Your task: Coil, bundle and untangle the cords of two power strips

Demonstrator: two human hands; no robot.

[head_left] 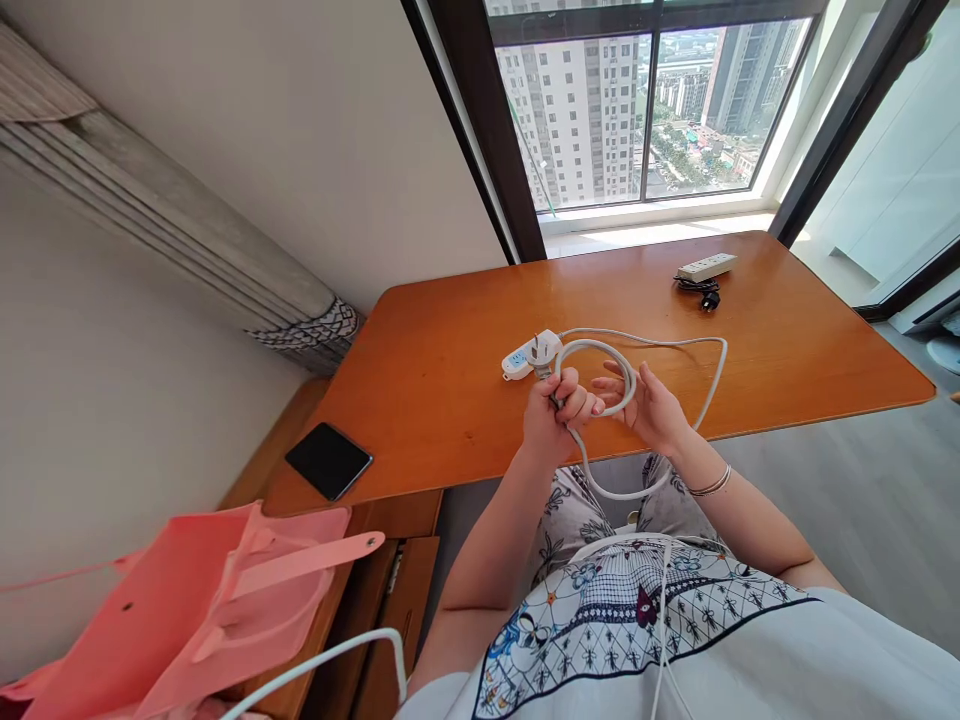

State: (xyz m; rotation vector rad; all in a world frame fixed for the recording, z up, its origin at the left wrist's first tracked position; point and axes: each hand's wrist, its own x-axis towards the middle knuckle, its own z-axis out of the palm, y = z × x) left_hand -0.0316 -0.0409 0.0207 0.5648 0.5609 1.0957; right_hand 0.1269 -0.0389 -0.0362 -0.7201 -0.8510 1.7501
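Observation:
My left hand (559,415) is closed around a white power cord (598,344), close to its plug (541,352). The plug's prongs point up above my fist. A loop of the cord rises from this hand and crosses to my right hand (652,405). There the fingers are apart and the loop runs by them; whether they touch it is hard to make out. Just behind the plug, a white power strip (517,362) lies on the table, partly covered by it. From the strip the cord runs right, bends, and hangs below the table edge toward my lap.
Another power strip (706,267) with a bundled black cord (699,291) lies at the back right of the wooden table (442,340). A black tablet or phone (328,461) rests at the left corner. A pink bag (225,600) stands at lower left. A window is behind the table.

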